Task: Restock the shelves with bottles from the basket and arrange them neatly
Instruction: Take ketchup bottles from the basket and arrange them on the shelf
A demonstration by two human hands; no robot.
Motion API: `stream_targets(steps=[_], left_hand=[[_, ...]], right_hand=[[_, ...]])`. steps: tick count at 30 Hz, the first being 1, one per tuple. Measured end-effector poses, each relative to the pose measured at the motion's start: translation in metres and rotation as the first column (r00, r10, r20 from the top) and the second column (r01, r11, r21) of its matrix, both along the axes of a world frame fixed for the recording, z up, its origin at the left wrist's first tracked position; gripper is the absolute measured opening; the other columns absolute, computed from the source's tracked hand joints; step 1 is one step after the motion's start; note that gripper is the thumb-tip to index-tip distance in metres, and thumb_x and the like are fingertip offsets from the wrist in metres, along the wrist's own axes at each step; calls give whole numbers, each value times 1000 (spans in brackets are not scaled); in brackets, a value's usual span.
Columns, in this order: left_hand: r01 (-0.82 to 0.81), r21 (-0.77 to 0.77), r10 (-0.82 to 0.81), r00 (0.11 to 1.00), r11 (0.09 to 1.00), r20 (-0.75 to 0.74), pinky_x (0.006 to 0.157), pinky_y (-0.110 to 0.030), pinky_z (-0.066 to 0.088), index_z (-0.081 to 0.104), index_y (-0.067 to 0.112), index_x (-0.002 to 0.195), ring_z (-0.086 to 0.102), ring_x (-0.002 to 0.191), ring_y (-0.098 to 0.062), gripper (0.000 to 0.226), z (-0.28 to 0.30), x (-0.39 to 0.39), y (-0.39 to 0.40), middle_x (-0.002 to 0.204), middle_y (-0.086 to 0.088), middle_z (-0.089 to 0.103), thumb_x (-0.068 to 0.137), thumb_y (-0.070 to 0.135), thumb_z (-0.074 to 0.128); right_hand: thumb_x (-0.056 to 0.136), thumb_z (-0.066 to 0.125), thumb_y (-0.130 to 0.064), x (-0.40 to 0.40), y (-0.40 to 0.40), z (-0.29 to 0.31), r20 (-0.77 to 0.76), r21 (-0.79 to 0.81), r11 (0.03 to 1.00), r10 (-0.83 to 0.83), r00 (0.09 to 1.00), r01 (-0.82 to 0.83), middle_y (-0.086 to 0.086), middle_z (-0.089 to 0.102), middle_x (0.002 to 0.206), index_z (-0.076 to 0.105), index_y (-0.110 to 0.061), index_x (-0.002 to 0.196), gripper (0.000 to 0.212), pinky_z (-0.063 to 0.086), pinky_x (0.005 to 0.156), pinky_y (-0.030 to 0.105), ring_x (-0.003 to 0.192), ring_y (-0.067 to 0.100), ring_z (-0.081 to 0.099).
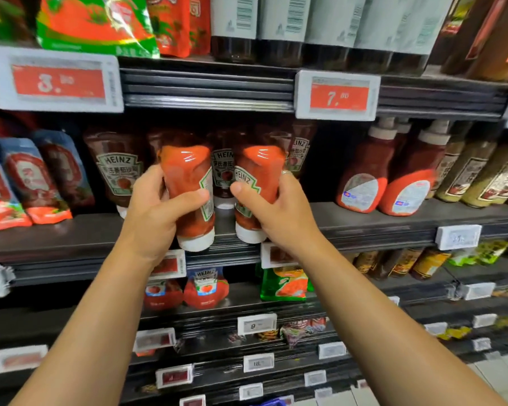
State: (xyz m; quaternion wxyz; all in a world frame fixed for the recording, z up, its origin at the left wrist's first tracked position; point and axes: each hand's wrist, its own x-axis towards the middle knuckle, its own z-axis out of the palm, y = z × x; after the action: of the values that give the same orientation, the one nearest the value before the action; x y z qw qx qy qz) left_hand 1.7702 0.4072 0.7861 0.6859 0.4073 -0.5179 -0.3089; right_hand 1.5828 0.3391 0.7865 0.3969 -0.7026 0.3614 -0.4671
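My left hand [156, 206] grips a red Heinz ketchup bottle [188, 177], white cap down, just above the front edge of the middle shelf [71, 235]. My right hand [276, 212] grips a second ketchup bottle [260, 171] of the same kind beside it, also cap down. Both bottles hang side by side in front of a row of Heinz bottles [116, 168] standing further back on that shelf. The basket is out of view.
Blue-and-red sauce pouches [21, 186] lean at the shelf's left. Two larger red bottles [387, 174] and brown-labelled bottles [469, 174] stand at the right. Price tags [336, 95] hang from the shelf above. Lower shelves carry more ketchup [206, 288] and a green pouch [283, 282].
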Motion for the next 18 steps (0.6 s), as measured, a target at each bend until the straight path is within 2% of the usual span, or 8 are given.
stream_targets(steps=[3, 6, 9, 12, 14, 16, 18], left_hand=[[-64, 10, 63, 998, 998, 30, 81, -28, 57, 64, 19, 104, 71, 96, -17, 39, -5, -3, -3, 98, 2, 74, 71, 32, 79], [-128, 14, 127, 991, 992, 52, 81, -22, 56, 59, 23, 105, 73, 99, -14, 43, -11, -4, -5, 101, 3, 76, 70, 37, 81], [-179, -29, 181, 979, 983, 92, 82, -17, 56, 63, 38, 99, 72, 100, -9, 32, -13, -5, -2, 103, 9, 76, 73, 38, 82], [-251, -95, 265, 946, 963, 185, 88, -20, 56, 67, 41, 101, 71, 104, -9, 27, -14, -6, 2, 106, 10, 74, 78, 39, 81], [-354, -94, 366, 895, 931, 254, 92, -24, 55, 63, 43, 109, 68, 108, -10, 38, -15, -7, 6, 113, 10, 70, 76, 48, 81], [-512, -140, 529, 792, 848, 305, 92, -22, 52, 57, 36, 122, 63, 113, -10, 55, -15, -8, 15, 123, 14, 60, 74, 53, 81], [-609, -367, 709, 641, 703, 294, 86, -25, 50, 57, 22, 120, 59, 103, -11, 46, -14, -15, 26, 114, 19, 52, 83, 39, 79]], right_hand=[[77, 75, -61, -5, -2, -3, -62, 2, 1000, 2, 998, -2, -17, 71, 89, 63, -31, 98, 39, 50, 68, 15, 84, -1, 69], [72, 73, -66, -12, -2, -5, -149, -16, 1000, -3, 989, 1, -28, 67, 95, 56, -38, 99, 43, 48, 65, 8, 87, -8, 66], [65, 72, -70, -18, -2, -5, -181, -41, 999, -33, 983, 26, -24, 69, 96, 55, -40, 104, 53, 50, 69, 9, 90, -9, 65], [61, 76, -71, -21, -4, -5, -181, -50, 998, -46, 982, 38, -21, 71, 98, 57, -42, 101, 53, 53, 71, 11, 90, -8, 67], [59, 81, -67, -24, -7, -5, -178, -39, 998, -47, 983, 41, -19, 73, 100, 59, -41, 104, 57, 59, 78, 24, 90, -3, 70], [54, 86, -64, -28, -12, -5, -165, -9, 999, -41, 985, 40, -12, 75, 102, 59, -36, 109, 67, 61, 83, 35, 92, 4, 73], [52, 89, -62, -32, -17, -4, -156, -3, 999, -32, 987, 32, -10, 76, 102, 60, -33, 108, 69, 61, 83, 36, 92, 6, 74]])
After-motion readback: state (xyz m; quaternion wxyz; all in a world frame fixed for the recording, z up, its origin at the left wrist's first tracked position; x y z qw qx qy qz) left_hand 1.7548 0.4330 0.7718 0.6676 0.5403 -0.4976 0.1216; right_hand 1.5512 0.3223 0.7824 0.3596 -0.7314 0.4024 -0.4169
